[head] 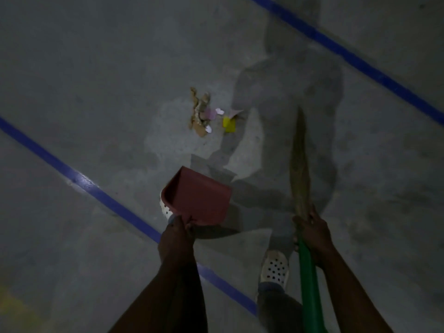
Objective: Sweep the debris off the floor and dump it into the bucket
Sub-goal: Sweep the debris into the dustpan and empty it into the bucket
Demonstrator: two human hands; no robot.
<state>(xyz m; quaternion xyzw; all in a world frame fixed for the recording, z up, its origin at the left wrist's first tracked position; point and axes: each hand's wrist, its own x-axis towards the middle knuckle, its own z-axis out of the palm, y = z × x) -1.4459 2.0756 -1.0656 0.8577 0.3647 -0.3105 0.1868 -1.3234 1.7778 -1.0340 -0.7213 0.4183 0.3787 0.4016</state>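
A small pile of debris (204, 111), brown scraps with pink, white and yellow paper bits, lies on the grey concrete floor ahead of me. My left hand (176, 236) grips the handle of a red dustpan (199, 195), held above the floor short of the pile. My right hand (312, 231) grips a broom (300, 164) where its green handle meets the straw bristles; the bristles point forward, to the right of the debris. No bucket is in view.
Blue tape lines cross the floor: one (79, 181) runs diagonally at the left under the dustpan, another (348, 56) at the upper right. My white perforated clogs (275, 265) stand below the dustpan and the broom. The scene is dim with a large shadow.
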